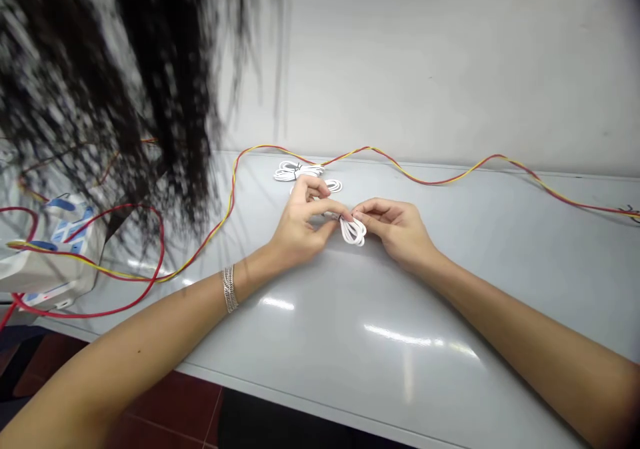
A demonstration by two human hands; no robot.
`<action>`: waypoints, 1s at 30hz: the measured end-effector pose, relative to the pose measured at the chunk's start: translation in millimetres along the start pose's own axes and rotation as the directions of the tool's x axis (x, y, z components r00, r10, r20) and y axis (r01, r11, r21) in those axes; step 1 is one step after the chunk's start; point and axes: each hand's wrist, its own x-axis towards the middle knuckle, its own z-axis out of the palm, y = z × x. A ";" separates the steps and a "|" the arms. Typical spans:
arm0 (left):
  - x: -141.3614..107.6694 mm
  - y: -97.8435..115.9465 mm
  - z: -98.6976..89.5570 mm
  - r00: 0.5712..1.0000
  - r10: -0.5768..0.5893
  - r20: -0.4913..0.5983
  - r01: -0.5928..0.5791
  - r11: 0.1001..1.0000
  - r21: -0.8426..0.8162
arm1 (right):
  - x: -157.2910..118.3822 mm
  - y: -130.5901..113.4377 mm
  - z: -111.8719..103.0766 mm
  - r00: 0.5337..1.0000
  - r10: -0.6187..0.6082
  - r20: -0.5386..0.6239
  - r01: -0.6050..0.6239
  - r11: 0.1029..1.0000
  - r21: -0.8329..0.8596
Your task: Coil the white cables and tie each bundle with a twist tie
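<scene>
A coiled white cable [353,231] with a dark tie round it is held over the table between my two hands. My left hand [307,222] pinches the bundle near the tie, with thumb and index finger closed on it. My right hand [395,227] has its thumb and fingertips pressed together at the right side of the loops, touching or very near the cable; whatever lies between those fingertips is hidden. Just behind my left hand lies a second white cable bundle [287,171], also tied. Part of another white loop [334,185] shows beside my left fingers.
A twisted red and yellow wire [430,183] winds along the back of the grey table [320,342], below the wall. At the left, a white and blue device [65,255] stands among red wires [163,235]. Dark hair covers the upper left.
</scene>
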 end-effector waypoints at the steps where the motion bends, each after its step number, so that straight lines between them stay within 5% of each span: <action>1: -0.2 0.0 0.1 1.000 -0.007 -0.004 0.007 1.000 0.004 | 0.1 0.2 -0.2 1.000 0.004 -0.001 -0.004 1.000 -0.007; 20: -2.0 0.3 4.0 1.000 0.026 -0.002 -0.026 0.973 -0.231 | 0.3 0.7 0.9 0.999 -0.033 0.034 0.036 0.995 -0.091; 26: 1.1 1.0 -0.9 0.999 0.040 0.002 -0.040 0.998 0.039 | 1.1 5.4 1.4 0.993 -0.116 -0.016 0.112 0.982 -0.153; 30: 5.0 -2.6 -4.0 0.999 -0.028 -0.025 0.033 0.977 0.212 | 3.6 5.5 -2.2 0.995 -0.053 -0.090 0.049 0.998 -0.048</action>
